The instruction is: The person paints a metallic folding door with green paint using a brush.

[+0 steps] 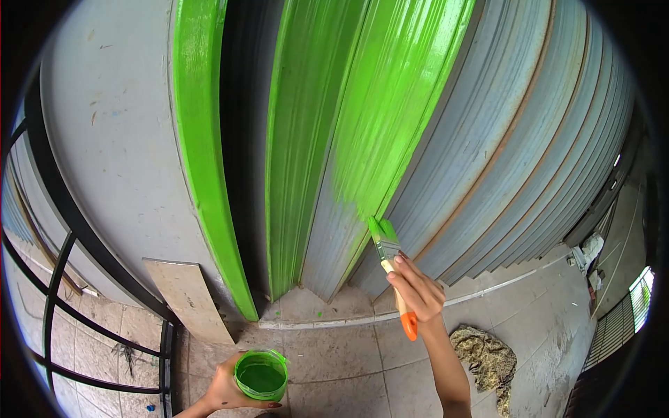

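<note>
My right hand (419,291) is closed around the handle of a paintbrush (387,252), which has a pale wooden grip and an orange end. Its green-coated bristles touch the lower edge of the fresh paint on a folding metal panel (390,132). Above the bristles that panel is wet green; below them bare grey metal shows. Low in the view, my left hand (226,387) grips a tub of green paint (261,376) from its left side. The tub's rim is smeared with green, and its open top faces me.
A green-painted frame post (198,160) stands left of the panel. Unpainted grey slats (502,160) curve away to the right. A flat board (187,296) leans at the wall's foot. A crumpled rag (486,359) lies on the tiled floor (334,362). Black metal bars (104,373) cross the left side.
</note>
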A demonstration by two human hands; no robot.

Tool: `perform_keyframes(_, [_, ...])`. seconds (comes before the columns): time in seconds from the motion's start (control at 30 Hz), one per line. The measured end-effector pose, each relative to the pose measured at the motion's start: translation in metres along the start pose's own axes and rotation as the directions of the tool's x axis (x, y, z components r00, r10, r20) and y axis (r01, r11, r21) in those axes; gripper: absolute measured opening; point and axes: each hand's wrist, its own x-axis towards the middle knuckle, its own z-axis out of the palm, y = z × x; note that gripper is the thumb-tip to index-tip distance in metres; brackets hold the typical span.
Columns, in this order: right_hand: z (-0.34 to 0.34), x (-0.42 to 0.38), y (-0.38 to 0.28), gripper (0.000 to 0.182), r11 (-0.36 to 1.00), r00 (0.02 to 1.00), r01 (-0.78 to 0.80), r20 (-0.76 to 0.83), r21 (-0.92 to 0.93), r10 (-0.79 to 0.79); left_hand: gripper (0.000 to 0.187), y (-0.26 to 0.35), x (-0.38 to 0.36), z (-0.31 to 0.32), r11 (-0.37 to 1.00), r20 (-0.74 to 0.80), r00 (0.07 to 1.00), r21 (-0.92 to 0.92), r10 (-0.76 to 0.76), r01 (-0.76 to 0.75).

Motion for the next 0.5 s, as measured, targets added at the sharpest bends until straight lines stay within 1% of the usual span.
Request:
perform_keyframes(0.07, [0.006, -0.012, -0.006, 0.020, 1.000, 1.000, 0.008, 0.009, -0.006, -0.008, 0.084, -0.003, -0.002, 0.002, 1.000, 0.004, 1.000, -0.019, -0.003, 0.003])
perform_keyframes(0.1, [0.015, -0.030, -0.013, 0.023, 0.998, 0.999, -0.026, 0.043, 0.055, 0.023, 0.083, -0.003, -0.003, 0.002, 0.999, 0.003, 1.000, -0.032, -0.024, 0.024])
perform_keyframes(0.17, [0.037, -0.098, -0.030, 0.025, 0.992, 0.972, -0.035, 0.233, 0.121, 0.005, 0.081, 0.000, -0.007, 0.002, 0.997, -0.007, 0.998, -0.056, -0.062, 0.061])
perform_keyframes(0.2, [0.041, -0.104, -0.036, 0.027, 0.987, 0.946, -0.044, 0.325, 0.153, -0.009, 0.081, 0.006, -0.008, 0.001, 0.997, 0.000, 0.998, -0.051, -0.056, 0.056])
perform_keyframes(0.3, [0.044, -0.115, -0.029, 0.028, 0.989, 0.931, 0.014, 0.358, 0.149, -0.067, 0.082, 0.017, -0.007, -0.001, 0.999, 0.006, 0.999, -0.028, -0.043, 0.043])
perform_keyframes(0.33, [0.039, -0.100, -0.024, 0.028, 0.993, 0.958, 0.008, 0.283, 0.118, -0.042, 0.082, 0.015, -0.009, -0.001, 0.999, 0.003, 0.999, -0.017, -0.048, 0.048])
perform_keyframes(0.4, [0.022, -0.042, -0.003, 0.028, 0.999, 0.992, -0.012, 0.124, 0.045, 0.007, 0.083, 0.013, -0.013, 0.000, 0.997, 0.001, 0.997, -0.022, -0.071, 0.071])
perform_keyframes(0.5, [0.001, -0.011, 0.001, 0.027, 1.000, 0.999, -0.004, -0.039, -0.027, 0.003, 0.084, 0.009, -0.014, 0.003, 0.994, -0.011, 0.996, -0.058, -0.092, 0.091])
